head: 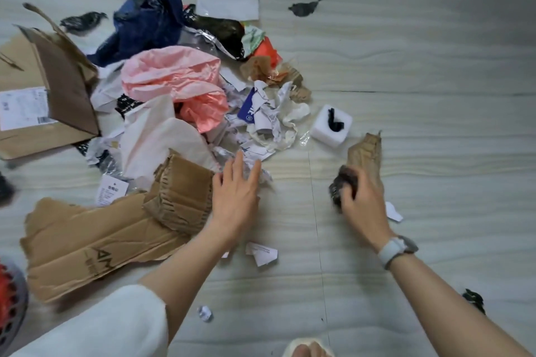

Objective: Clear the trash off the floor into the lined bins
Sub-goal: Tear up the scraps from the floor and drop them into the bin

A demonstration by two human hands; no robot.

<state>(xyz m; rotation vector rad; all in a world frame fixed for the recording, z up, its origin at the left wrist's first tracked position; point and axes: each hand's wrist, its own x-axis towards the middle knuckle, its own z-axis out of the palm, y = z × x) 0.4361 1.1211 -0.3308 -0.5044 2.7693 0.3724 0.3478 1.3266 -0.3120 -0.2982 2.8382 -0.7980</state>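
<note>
A heap of trash covers the pale floor: a pink plastic bag (171,75), a dark blue bag (148,26), torn cardboard (87,243), a corrugated cardboard roll (179,191) and crumpled white paper (269,116). My left hand (236,191) lies flat with fingers spread on crumpled paper (253,169) beside the roll. Right of the heap, my right hand (362,200) grips a dark crumpled wad (340,182) and a piece of brown paper (367,153). No bin is clearly in view.
A white foam block (330,127) with a black scrap on it lies beyond my right hand. An opened cardboard box (37,95) sits at far left. Small paper scraps (261,252) and black bits (304,8) dot the floor. A red and grey object (10,301) shows at the lower left edge.
</note>
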